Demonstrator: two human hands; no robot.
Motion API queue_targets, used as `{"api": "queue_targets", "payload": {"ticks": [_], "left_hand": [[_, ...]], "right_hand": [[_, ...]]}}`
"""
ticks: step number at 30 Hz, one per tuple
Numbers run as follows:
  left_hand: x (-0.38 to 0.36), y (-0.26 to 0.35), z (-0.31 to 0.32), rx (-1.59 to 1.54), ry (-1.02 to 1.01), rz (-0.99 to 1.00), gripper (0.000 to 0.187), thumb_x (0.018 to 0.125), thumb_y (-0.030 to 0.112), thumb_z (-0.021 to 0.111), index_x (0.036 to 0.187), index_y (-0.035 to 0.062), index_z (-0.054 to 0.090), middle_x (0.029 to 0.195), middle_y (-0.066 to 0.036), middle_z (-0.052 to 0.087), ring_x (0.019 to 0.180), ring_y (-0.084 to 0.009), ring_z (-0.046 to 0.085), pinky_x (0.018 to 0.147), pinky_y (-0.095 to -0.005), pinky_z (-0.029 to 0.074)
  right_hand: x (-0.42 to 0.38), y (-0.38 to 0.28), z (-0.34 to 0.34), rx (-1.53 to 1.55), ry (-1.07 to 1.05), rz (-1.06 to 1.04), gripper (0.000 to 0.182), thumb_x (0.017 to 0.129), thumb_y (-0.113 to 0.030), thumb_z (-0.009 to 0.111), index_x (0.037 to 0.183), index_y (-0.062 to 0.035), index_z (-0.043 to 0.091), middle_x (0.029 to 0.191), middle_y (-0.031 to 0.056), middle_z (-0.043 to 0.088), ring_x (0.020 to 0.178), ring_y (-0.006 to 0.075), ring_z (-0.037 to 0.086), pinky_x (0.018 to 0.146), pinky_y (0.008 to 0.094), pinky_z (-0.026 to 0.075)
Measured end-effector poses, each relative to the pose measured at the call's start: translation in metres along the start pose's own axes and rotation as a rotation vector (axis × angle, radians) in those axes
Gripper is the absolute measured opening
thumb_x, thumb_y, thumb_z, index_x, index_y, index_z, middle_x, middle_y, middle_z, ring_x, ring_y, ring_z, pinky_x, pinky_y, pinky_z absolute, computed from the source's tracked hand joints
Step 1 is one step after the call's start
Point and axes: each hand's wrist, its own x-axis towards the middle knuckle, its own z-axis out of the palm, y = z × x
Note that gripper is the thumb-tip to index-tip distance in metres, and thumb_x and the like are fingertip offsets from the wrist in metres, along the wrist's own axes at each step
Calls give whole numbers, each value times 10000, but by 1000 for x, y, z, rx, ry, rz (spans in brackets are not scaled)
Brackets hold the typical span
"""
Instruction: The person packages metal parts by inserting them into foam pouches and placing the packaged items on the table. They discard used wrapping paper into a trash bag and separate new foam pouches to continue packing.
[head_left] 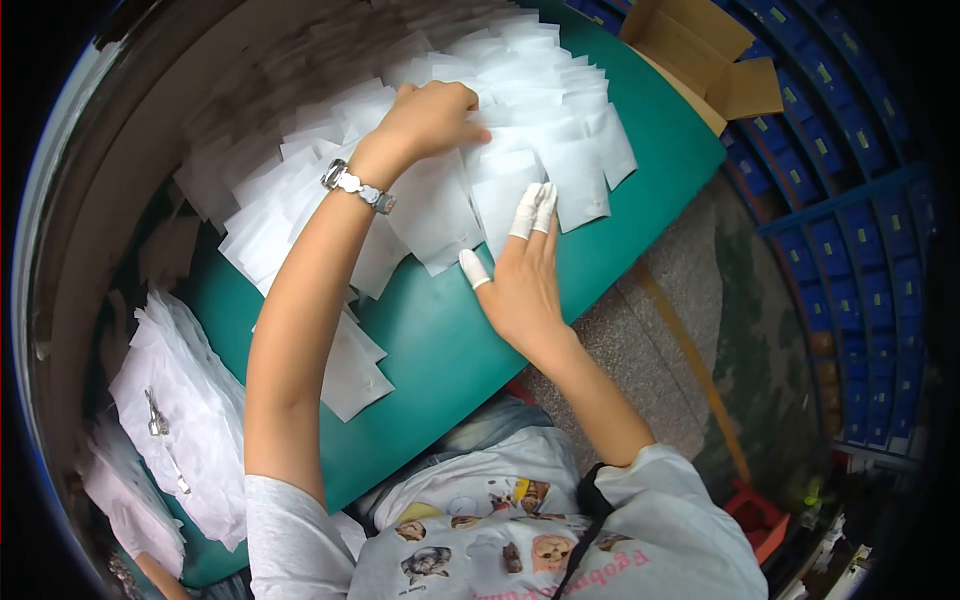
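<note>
Workshop, rows of labelled blue bins (848,298), open cardboard box (688,48), green worktable (445,345), overlapping white packets (432,212)

Grey printed T-shirt (480,545), apparently metal wristwatch (350,183), white finger cots (526,212)

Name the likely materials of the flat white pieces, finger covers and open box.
Flat white pieces: matte paper or thin foam, judging by crisp corners. Finger covers: probably thin rubber, matte, wrinkled and snug. Open box: seemingly cardboard, dull brown with stiff flaps.
</note>
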Motion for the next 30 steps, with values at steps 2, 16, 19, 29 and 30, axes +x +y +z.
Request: {"api": "queue_targets", "payload": {"ticks": [2, 16, 19, 29, 30], "left_hand": [[-2, -5, -1, -30, 26, -65, 398, 798, 350, 717, 924, -25, 676, 879, -206, 692, 899, -363, 633, 911, -468, 388], [-22, -4, -7, 43, 402, -90, 367, 896, 364, 661, 1036, 26, 690, 1095, -155, 674, 1086, -325, 573, 965, -465, 385], [-33, 9, -21, 58, 257, 16, 361, 919, 357, 644, 1099, 44, 660, 1147, -120, 641, 1118, -310, 545, 982, -450, 374], [-8, 6, -4, 39, 75, 143, 205, 876, 210, 668, 991, 40, 667, 924, -106, 669, 964, -297, 578, 913, -427, 379], [-9, 10, -7, 53, 74, 129, 187, 868, 197, 671, 963, 36, 663, 906, -107, 671, 949, -297, 584, 903, -428, 378]], "right_hand": [[10, -2, 7, 24, 3, -8, 993, 917, -319, 651, 1461, 213, 13, 1510, 452, 77, 1448, 546, 96, 1201, 522, 157], [55, 3, 23, 203, -77, -137, 908, 886, -182, 616, 1484, 182, 38, 1526, 435, 54, 1456, 553, 37, 1197, 528, 177], [44, 8, 15, 208, -21, -136, 880, 887, -167, 636, 1496, 156, 89, 1530, 413, 95, 1450, 543, 77, 1186, 515, 208], [18, 3, -6, 330, -16, -67, 421, 887, -27, 609, 1297, 52, 555, 1286, 269, 420, 1094, 417, 562, 912, 446, 494], [18, 3, -4, 318, -10, -61, 424, 887, -28, 609, 1299, 51, 552, 1281, 273, 423, 1074, 413, 574, 904, 442, 500]]}}
